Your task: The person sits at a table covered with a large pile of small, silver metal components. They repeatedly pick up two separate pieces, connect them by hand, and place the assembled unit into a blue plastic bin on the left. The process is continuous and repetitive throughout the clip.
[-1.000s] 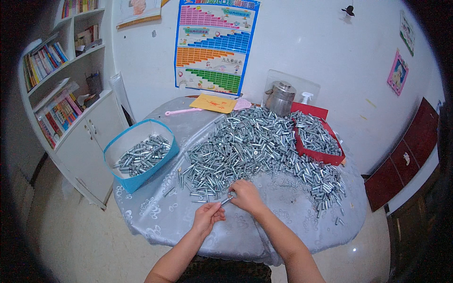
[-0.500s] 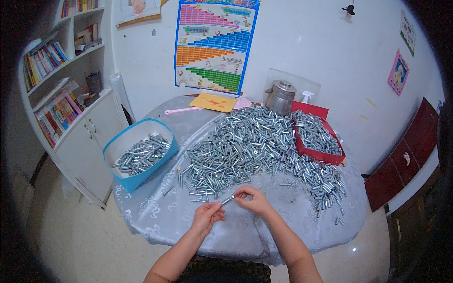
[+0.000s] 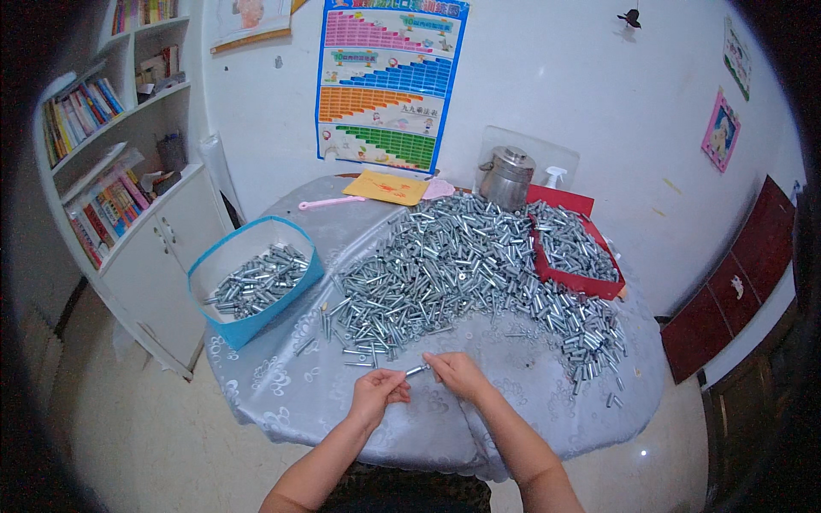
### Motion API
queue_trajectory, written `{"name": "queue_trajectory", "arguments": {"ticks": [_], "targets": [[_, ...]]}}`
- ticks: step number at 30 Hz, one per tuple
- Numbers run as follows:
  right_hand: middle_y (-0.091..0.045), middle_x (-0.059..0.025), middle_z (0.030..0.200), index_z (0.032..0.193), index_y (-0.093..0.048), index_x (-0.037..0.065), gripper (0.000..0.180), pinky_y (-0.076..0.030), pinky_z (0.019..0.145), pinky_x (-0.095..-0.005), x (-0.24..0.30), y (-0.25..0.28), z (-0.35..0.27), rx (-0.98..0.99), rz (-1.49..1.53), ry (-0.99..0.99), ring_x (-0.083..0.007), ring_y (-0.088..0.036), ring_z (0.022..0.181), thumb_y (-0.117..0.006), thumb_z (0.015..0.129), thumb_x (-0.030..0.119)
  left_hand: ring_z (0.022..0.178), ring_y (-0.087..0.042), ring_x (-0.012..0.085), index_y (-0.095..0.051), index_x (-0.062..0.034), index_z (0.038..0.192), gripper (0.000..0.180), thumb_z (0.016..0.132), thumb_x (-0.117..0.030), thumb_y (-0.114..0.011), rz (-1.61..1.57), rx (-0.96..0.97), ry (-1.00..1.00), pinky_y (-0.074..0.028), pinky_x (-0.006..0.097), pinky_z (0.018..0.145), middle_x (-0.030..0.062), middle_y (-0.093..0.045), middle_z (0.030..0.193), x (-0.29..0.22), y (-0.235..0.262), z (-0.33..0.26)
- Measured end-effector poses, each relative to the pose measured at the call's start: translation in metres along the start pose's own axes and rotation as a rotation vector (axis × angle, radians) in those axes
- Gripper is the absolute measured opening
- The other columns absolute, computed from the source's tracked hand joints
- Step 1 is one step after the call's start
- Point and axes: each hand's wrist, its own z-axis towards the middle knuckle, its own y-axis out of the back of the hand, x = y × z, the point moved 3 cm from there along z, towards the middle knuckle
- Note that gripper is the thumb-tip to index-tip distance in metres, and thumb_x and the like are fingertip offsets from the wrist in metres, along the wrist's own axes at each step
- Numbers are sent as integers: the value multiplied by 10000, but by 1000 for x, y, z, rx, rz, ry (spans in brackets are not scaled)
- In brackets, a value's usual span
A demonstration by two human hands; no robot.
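Observation:
Near the front middle of the table, my left hand (image 3: 376,397) is closed around one end of a silver expansion bolt (image 3: 416,370), which points to the right. The thumb and forefinger of my right hand (image 3: 457,374) are pinched together at the bolt's other end. Whether a small nut or washer sits between those fingertips is too small to tell. Just beyond both hands spreads a large heap of similar silver bolts (image 3: 436,256). A blue-rimmed box (image 3: 248,329) at the left holds many more, and a red box (image 3: 581,283) at the right is filled with them.
A grey patterned cloth (image 3: 299,402) covers the rounded table. At the back stand a metal pot (image 3: 508,178) and a spray bottle (image 3: 555,176), near a yellow envelope (image 3: 386,187) and a pink-handled item (image 3: 332,203). A white bookshelf (image 3: 162,282) is on the left.
My right hand has shifted slightly down, and its fingers have turned at the bolt's end. More of the bolt shows between the hands. My left hand stays nearly in place.

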Motion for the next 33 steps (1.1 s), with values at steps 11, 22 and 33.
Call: {"name": "queue_trajectory", "arguments": {"ticks": [11, 22, 33], "targets": [[-591, -42, 801, 903, -592, -9, 317, -427, 610, -234, -17, -7, 1, -34, 316, 81, -99, -526, 679, -430, 899, 264, 597, -587, 169, -536, 13, 838, 168, 786, -123, -620, -83, -63, 7, -522, 294, 561, 119, -594, 737, 4, 6, 4], [-586, -39, 794, 929, -598, 0, 340, -421, 615, -222, -5, -6, -4, 40, 420, 112, -104, -513, 679, -391, 912, 270, 594, -588, 166, -534, 22, 851, 158, 790, -102, -611, -87, -71, -3, -530, 283, 552, 123, -592, 739, 3, 5, 2], [-598, -25, 783, 920, -612, 10, 350, -423, 624, -243, -1, -4, -7, 113, 387, 79, -99, -519, 691, -413, 898, 297, 578, -576, 155, -538, 3, 823, 147, 794, -123, -607, -64, -75, -22, -516, 273, 529, 102, -592, 725, 2, 4, 4]]}}
